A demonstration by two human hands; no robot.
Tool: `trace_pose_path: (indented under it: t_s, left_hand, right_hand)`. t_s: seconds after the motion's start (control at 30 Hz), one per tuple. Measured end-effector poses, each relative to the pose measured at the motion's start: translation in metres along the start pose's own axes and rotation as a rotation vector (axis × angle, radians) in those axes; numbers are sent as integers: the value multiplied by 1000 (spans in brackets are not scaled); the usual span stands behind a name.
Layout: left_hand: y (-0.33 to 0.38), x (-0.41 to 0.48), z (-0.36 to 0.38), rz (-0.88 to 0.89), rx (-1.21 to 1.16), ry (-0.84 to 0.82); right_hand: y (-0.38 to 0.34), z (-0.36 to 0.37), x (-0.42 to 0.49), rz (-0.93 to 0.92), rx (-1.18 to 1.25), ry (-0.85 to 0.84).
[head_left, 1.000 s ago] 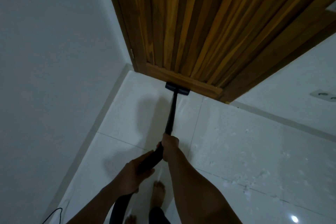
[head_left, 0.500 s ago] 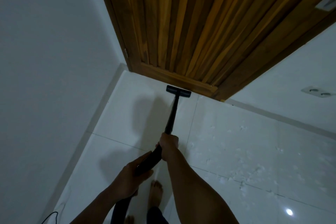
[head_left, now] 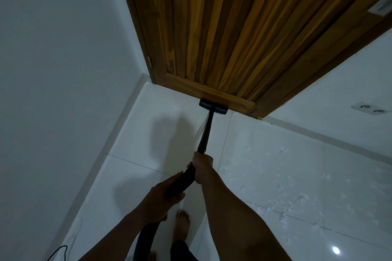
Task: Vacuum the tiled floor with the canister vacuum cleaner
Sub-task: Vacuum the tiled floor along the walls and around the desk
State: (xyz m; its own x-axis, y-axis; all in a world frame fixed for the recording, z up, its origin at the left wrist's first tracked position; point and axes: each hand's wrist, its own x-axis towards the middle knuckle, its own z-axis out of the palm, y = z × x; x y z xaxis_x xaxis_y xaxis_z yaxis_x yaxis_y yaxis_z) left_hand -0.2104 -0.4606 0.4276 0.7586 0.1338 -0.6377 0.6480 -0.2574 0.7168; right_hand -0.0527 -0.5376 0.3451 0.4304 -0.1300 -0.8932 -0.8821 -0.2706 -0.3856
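A black vacuum wand [head_left: 205,133] runs from my hands forward to its flat black floor head [head_left: 212,109], which lies on the white tiled floor [head_left: 161,133] right against the bottom of a wooden door [head_left: 222,38]. My right hand [head_left: 202,167] grips the wand at its lower end. Behind it, my left hand [head_left: 163,203] holds the thick black handle section [head_left: 180,182], from which the hose [head_left: 146,237] drops toward my feet. The canister is out of view.
White walls meet at the corner left of the door. Pale crumbs of debris [head_left: 297,201] lie scattered over the tiles to the right. My bare foot [head_left: 181,225] stands below the hands. A thin black cord [head_left: 57,253] lies at bottom left. A wall socket [head_left: 370,108] sits at right.
The floor head drew back a little from the door half a second ago and now sits pushed forward against its bottom edge again. Both hands kept their hold.
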Motion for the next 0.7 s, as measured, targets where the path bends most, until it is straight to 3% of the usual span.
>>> trace_pose_path:
  t_s: [0.33, 0.7]
  left_hand:
    - [-10, -65, 8, 54, -44, -29]
    - [-99, -221, 49, 96, 30, -60]
  right_hand:
    - [52, -4, -34, -48, -26, 7]
    - [201, -31, -147, -176, -63, 9]
